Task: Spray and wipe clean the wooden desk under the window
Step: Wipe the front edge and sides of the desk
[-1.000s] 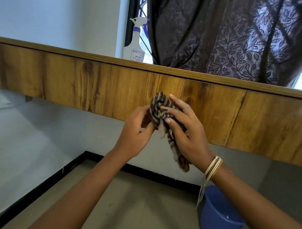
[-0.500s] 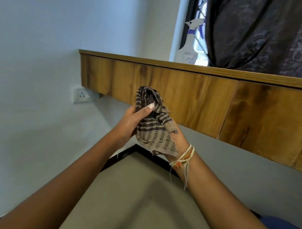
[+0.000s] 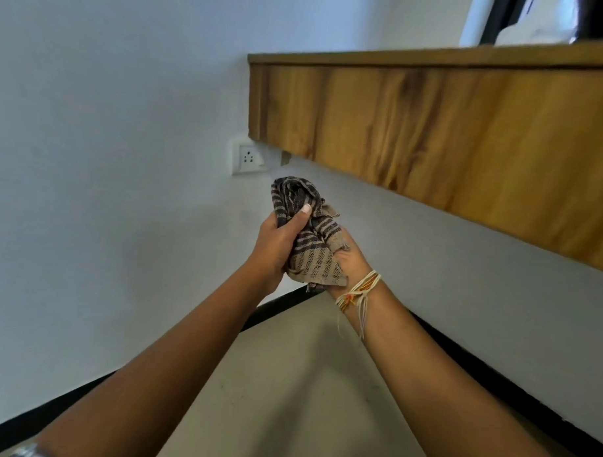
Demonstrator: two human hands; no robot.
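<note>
Below the desk (image 3: 450, 131), both hands bunch a cloth (image 3: 306, 235).

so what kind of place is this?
Probably a room in a home or office, seen from its corner: a wall-mounted wooden desk below a window, a white wall socket, painted walls with black skirting. Both hands grip a striped grey cloth.

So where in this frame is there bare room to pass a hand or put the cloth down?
Open floor lies between the forearms, bordered by the black skirting. Bare wall runs under the desk, right of the socket. It is crowded at the cloth, gripped by left hand and right hand. The desktop is hidden.
</note>
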